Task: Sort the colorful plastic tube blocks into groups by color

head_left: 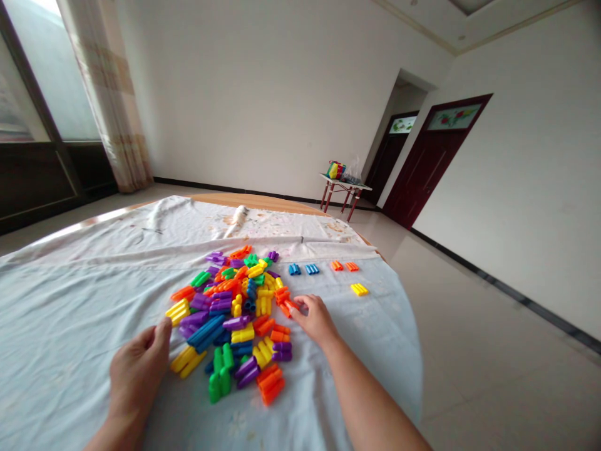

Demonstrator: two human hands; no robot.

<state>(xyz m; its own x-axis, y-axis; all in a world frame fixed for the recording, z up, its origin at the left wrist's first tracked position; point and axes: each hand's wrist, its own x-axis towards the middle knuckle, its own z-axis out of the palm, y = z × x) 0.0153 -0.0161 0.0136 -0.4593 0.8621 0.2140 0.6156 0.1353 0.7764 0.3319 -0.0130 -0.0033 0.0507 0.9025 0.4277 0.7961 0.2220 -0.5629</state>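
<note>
A heap of plastic building blocks (220, 305), shaped like joined tubes in orange, yellow, green, blue and purple, lies on the cloth-covered table. At its right edge my right hand (315, 318) is closed in a pinch on an orange block (287, 308). My left hand (141, 369) is at the heap's left side, fingers curled together. Its thumb tip meets the end of a yellow block (177, 312); whether the fingers grip anything is hidden. Apart from the heap, to the right, sit two blue blocks (312, 269), two orange blocks (337, 265) and one yellow block (359, 289).
A pale blue cloth (375, 351) and a white floral cloth (197, 219) cover the round table, whose wooden rim (263, 201) shows at the back. Beyond it stands a small side table (357, 185) with a colourful bag (335, 170). Tiled floor lies to the right.
</note>
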